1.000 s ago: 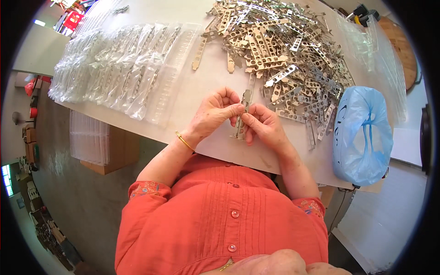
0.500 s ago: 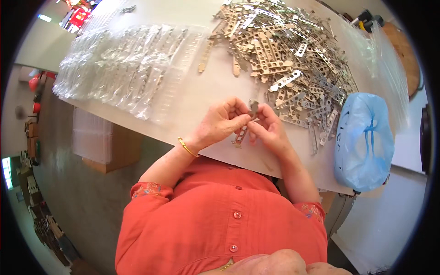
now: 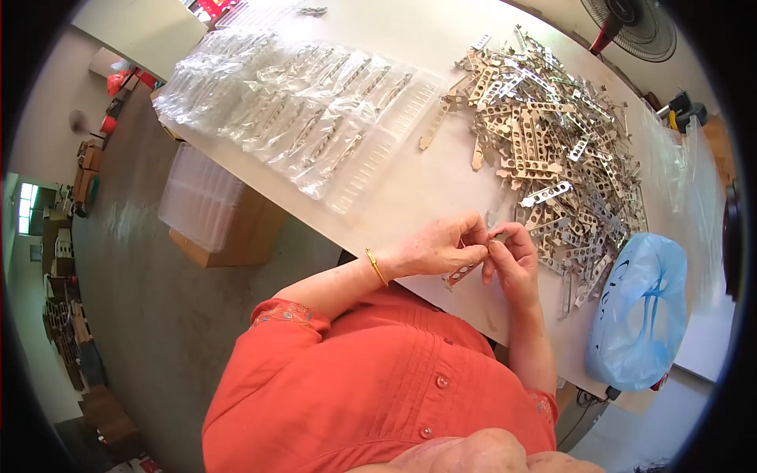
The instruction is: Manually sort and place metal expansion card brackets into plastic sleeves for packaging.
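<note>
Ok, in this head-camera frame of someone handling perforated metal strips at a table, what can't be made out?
- Head view: how the hands grip the metal strip; the left hand and right hand cover most of it.
- Head view: single parts in the pile of strips; too small and tangled.
- Head view: contents of the blue plastic bag; the bag hides them.
- Head view: the fan; cut by the top edge.

Silvery grey perforated metal strips (image 3: 552, 150), clear plastic bags (image 3: 300, 118), pale blue bag (image 3: 639, 307), white table (image 3: 410, 189), orange-red blouse (image 3: 371, 394)
</note>
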The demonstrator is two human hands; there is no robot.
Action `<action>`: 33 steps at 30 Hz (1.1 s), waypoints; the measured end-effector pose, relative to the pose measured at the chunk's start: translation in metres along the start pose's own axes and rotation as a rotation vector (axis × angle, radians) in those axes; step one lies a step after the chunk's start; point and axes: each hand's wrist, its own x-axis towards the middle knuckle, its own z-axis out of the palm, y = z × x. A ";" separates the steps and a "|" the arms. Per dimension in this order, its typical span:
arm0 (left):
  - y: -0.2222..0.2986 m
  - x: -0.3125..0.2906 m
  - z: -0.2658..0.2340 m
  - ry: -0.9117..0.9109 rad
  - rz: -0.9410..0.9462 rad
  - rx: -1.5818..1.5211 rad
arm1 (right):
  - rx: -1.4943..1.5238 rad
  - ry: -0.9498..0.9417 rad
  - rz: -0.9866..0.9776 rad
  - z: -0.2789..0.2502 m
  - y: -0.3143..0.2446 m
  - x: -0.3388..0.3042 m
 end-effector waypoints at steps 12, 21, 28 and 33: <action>-0.019 0.001 0.011 -0.028 -0.119 -0.057 | -0.100 0.164 -0.031 0.004 -0.005 0.001; -0.027 0.002 0.021 0.116 0.046 0.250 | -0.185 0.103 -0.145 0.005 0.005 0.004; -0.030 0.004 0.024 0.145 0.163 0.338 | -0.339 0.121 -0.219 0.001 0.010 0.000; -0.036 0.003 0.020 0.167 0.142 0.421 | -0.523 0.099 -0.324 0.000 0.009 0.000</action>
